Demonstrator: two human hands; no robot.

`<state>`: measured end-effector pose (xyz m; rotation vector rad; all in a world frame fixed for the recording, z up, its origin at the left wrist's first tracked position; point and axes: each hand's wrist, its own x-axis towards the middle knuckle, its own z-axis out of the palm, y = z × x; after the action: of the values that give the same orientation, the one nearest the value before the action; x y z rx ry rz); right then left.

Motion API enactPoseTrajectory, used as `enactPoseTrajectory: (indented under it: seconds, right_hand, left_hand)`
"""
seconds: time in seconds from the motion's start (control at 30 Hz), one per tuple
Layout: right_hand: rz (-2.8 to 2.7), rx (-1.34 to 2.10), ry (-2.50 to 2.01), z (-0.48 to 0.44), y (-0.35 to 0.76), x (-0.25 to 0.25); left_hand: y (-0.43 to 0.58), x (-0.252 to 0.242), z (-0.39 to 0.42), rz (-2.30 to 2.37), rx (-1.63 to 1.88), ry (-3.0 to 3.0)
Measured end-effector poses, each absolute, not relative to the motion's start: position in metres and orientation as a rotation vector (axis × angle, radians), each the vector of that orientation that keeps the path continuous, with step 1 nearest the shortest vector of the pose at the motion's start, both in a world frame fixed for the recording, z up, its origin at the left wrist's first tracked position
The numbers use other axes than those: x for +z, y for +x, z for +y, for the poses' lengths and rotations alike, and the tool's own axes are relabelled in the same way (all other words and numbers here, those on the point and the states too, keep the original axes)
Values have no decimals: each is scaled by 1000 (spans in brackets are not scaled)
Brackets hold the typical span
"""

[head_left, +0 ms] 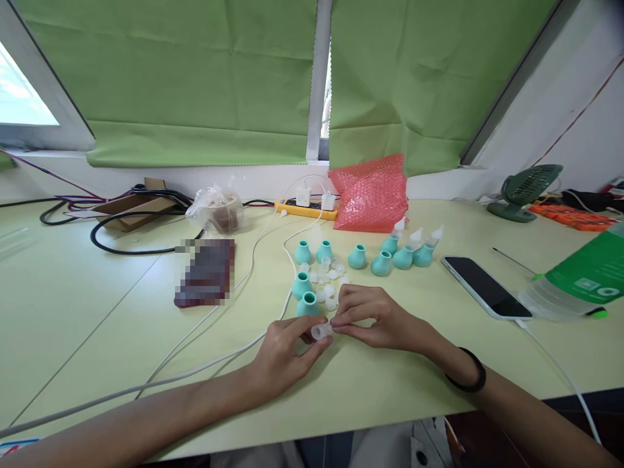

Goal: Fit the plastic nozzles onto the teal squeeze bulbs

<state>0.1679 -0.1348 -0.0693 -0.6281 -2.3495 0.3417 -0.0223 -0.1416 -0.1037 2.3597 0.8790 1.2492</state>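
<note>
My left hand (287,354) pinches a small translucent plastic piece (319,332) near the table's front, its round opening facing me. On the right side of that piece, my right hand (368,315) has its fingertips pressed together; whatever lies between them is too small to name. Just behind my hands stand teal bulbs (308,304) with open necks, and small clear and white plastic parts (330,292) lie loose beside them. Farther right, three teal bulbs (403,257) carry translucent pointed tips (416,237).
A red bubble-wrap bag (370,194) and a yellow power strip (307,208) sit at the back. White cables cross the left side, near a blurred dark item (205,273). On the right are a phone (482,285), a green-labelled bottle (585,273) and a small fan (526,192).
</note>
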Motion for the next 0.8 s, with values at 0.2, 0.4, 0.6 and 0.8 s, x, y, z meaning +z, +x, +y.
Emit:
enactPoseTrajectory:
  seconds: [0.2,0.4,0.6,0.8]
  right_hand:
    - [-2431,170,-642,-137,165,-68]
    - [-2464,-51,-687,-140,165,-69]
    - [-2484,-70,-688,-141,164,-69]
    - [-2498,-83,-701,-143,162,-68]
  left_hand:
    - [-22,-102,-143,842,1233,2436]
    - [-22,-104,-142,851,1267,2444]
    - [-22,-103,-142,795,1292,2470]
    - [-22,-103,-142,812,1255,2450]
